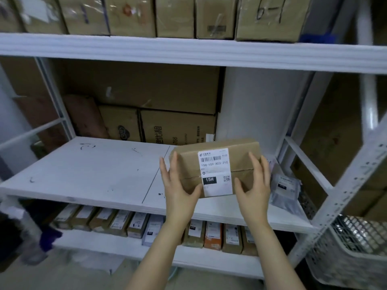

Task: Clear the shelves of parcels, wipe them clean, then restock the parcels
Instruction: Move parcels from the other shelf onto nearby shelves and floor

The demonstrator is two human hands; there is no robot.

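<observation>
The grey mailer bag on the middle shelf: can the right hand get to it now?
Probably not yet: the right hand is busy holding the cardboard box, though the bag lies uncovered beside it.

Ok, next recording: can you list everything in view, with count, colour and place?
parcel: one, brown with white label, over the right part of the middle shelf
middle shelf: one, white, scuffed, centre
top shelf: one, white, above
top cartons: about seven, brown, on the top shelf
large cartons: several, brown, behind the middle shelf
poly bags: a few, grey, right end of the middle shelf
bottom shelf: one, white, below
small parcels: about a dozen, mostly brown, one orange, in a row on the bottom shelf
basket: one, white, lower right
left hand: grip on the parcel's left end
right hand: grip on the parcel's right end
</observation>
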